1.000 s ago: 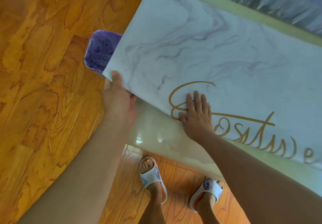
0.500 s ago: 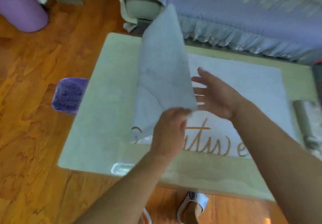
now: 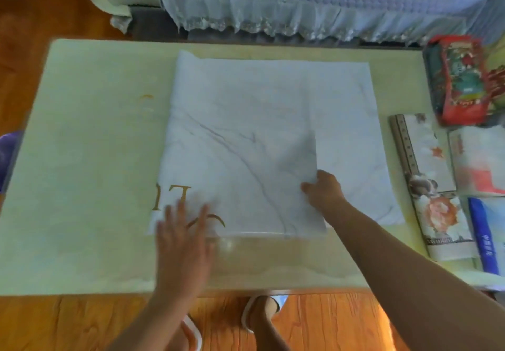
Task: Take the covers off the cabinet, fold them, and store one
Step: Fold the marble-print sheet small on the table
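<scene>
The right hand's [image 3: 323, 191] fingers [image 3: 308, 186] pinch the folded-over edge of the marble-print cover [image 3: 259, 143]; the left hand [image 3: 181, 244], blurred, fingers straight and spread, lies over the cover's near-left corner. The cover lies folded flat mid-tabletop [image 3: 82, 186], printed packets [image 3: 461, 83] beyond its right edge.

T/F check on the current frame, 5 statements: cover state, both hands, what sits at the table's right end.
1. The marble-print cover lies folded over on the table. True.
2. The right hand pinches the edge of the cover's upper layer. True.
3. The left hand is curled round a purple bin. False: its fingers are spread over the cover's near left corner.
4. Books and packets lie at the table's right end. True.
5. The cover hangs off the table's near edge. False: it lies wholly on the tabletop.
</scene>
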